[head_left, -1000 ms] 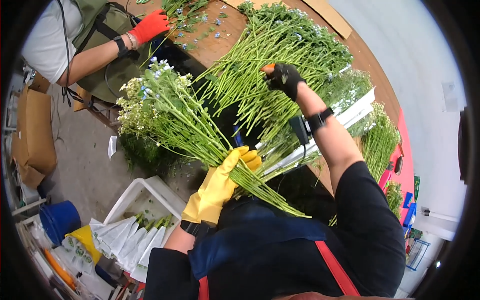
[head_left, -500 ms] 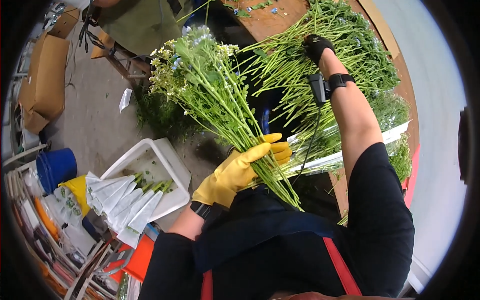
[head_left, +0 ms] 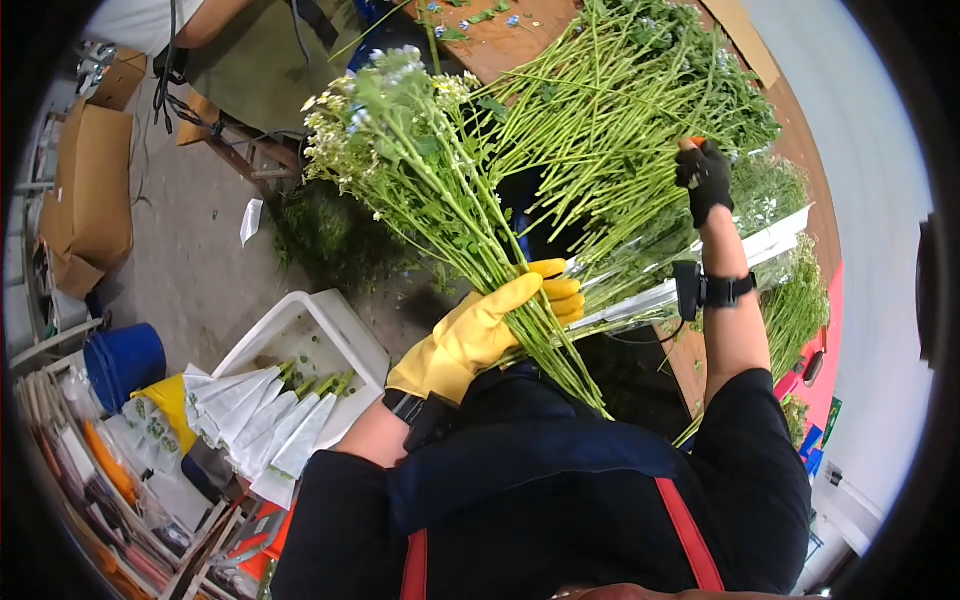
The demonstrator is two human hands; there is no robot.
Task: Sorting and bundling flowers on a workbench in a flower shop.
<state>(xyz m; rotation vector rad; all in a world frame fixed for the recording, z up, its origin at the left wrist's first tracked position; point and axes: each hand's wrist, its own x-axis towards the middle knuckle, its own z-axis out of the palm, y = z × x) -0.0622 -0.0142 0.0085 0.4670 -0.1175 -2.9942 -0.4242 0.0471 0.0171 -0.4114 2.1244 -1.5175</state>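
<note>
My left hand (head_left: 490, 322), in a yellow rubber glove, is closed around a bouquet (head_left: 420, 165) of long green stems with small white and pale blue flowers. The blooms point up and away, while the cut ends stick out below the glove towards my apron. Out to the right, my right hand (head_left: 706, 180) wears a black glove and has its fingers curled. A small orange bit shows at its fingertips; what it is I cannot make out. Beneath and beside that hand lies a wide pile of loose flower stems (head_left: 590, 130) on the wooden table (head_left: 510, 50).
Flowers in a clear and white wrapper (head_left: 650, 297) lie nearer me on the table. At left, white paper-wrapped bunches (head_left: 260, 420) rest over a white tub (head_left: 305, 300), near a blue bucket (head_left: 125, 360). Cardboard boxes (head_left: 90, 190) stand farther back. Another person's arm (head_left: 212, 20) shows at top left.
My right hand has drawn back to the right and nearer me, off the middle of the stem pile. The left hand keeps its hold on the bouquet, nearly still.
</note>
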